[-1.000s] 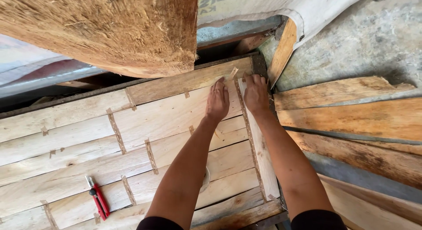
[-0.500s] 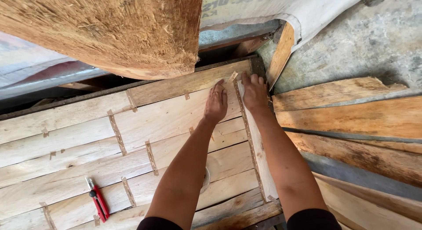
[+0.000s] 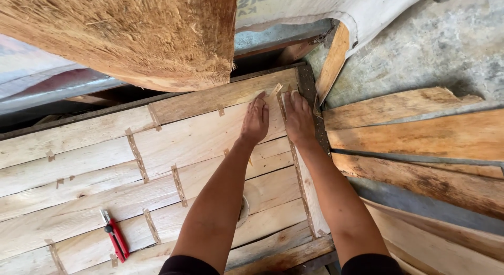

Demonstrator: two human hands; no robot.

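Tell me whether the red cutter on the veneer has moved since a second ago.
No. The red cutter lies at the same spot beside the same tape strip on the veneer sheet; only the camera drifted slightly.

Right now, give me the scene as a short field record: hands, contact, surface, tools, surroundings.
left hand: left hand flat, palm down, on the veneer sheet
right hand: right hand flat on the narrow veneer strip at the sheet's right edge
between hands: taped seam, tape end sticking up at the far edge
surface: pale wood pieces joined by brown tape strips
tool: red pliers, lying near left, untouched
right side: loose wooden boards
above: coarse fibrous roll
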